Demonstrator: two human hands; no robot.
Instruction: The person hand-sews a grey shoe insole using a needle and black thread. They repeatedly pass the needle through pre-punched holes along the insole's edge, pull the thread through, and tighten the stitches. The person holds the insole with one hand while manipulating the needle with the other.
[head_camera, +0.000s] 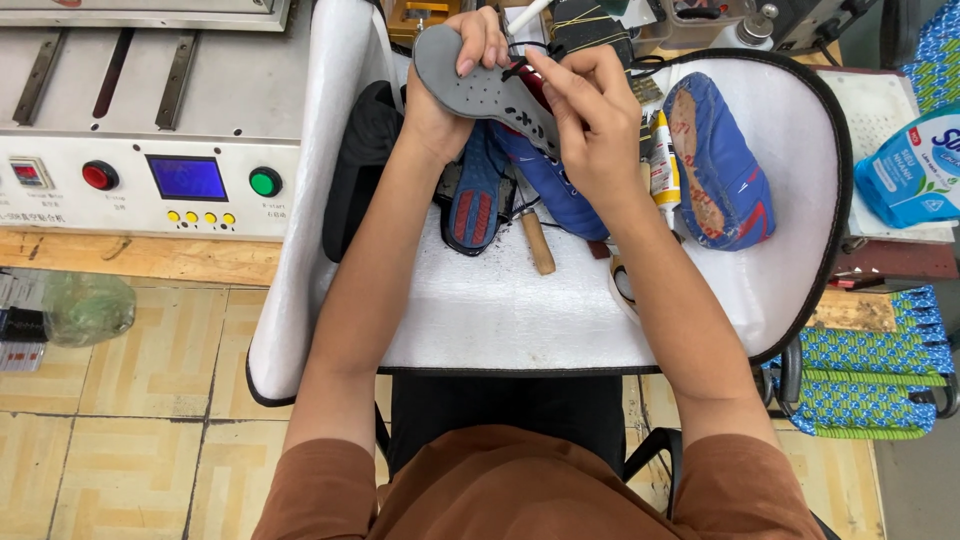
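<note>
Head view: at upper centre of the frame, the grey insole (470, 85) is grasped by the left hand (450, 90) while the right hand (590, 120) pinches the black lace (518, 68), best kept taut.

We see a grey perforated insole (470, 85) at upper centre, a blue shoe (722, 165) with a red stripe at upper right, a white padded surface (520, 310) edged in black, and red (99, 175) and green (265, 182) buttons at left.
</note>
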